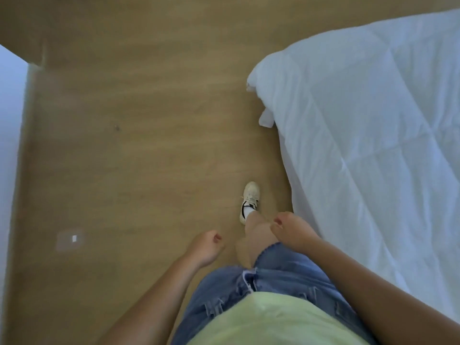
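I look down at a wooden floor (139, 150) with a bed on my right. A white quilted duvet (373, 135) covers the bed and hangs over its edge toward the floor. My left hand (205, 247) hangs in front of me over the floor, fingers loosely curled, holding nothing. My right hand (290, 229) hangs above my thigh beside the duvet's edge, fingers also loosely curled and empty. One foot in a white sneaker (250, 201) is stepped forward on the floor.
A white wall or door (10, 125) runs along the left edge. The corner of the duvet (263, 95) juts out into the floor space ahead on the right. A small bright reflection (71, 239) lies on the floor at the left.
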The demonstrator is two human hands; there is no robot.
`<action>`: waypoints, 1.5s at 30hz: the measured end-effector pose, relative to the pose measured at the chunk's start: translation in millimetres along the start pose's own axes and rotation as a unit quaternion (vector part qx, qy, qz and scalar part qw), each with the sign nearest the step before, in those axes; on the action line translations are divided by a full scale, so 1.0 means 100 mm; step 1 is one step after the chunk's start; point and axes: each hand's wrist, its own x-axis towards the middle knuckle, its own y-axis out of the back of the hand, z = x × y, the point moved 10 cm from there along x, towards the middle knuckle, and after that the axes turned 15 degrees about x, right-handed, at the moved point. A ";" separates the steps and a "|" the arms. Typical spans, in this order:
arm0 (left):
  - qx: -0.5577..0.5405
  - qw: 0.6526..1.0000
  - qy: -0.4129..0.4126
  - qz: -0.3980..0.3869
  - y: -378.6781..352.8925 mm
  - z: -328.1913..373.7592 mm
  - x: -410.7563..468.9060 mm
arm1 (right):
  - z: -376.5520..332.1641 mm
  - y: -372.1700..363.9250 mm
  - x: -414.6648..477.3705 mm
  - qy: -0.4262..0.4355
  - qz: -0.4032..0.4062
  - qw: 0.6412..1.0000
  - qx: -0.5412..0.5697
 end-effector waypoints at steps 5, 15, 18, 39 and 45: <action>0.037 0.999 0.001 -0.001 1.38 0.32 0.58 | -0.79 0.97 0.81 -0.005 0.015 1.000 0.007; 0.006 0.999 -0.021 0.046 4.01 0.86 2.09 | -2.33 2.57 2.54 0.001 0.060 0.998 0.002; 0.065 0.996 -0.027 0.059 4.91 0.98 2.64 | -2.79 3.06 3.03 -0.021 0.092 0.994 0.047; 0.319 0.940 -0.116 -0.016 7.92 5.06 5.22 | -2.84 7.28 4.90 -0.107 0.275 0.888 0.353; 0.378 0.909 -0.176 -0.006 8.30 7.07 5.66 | -2.18 8.46 4.95 -0.157 0.297 0.853 0.399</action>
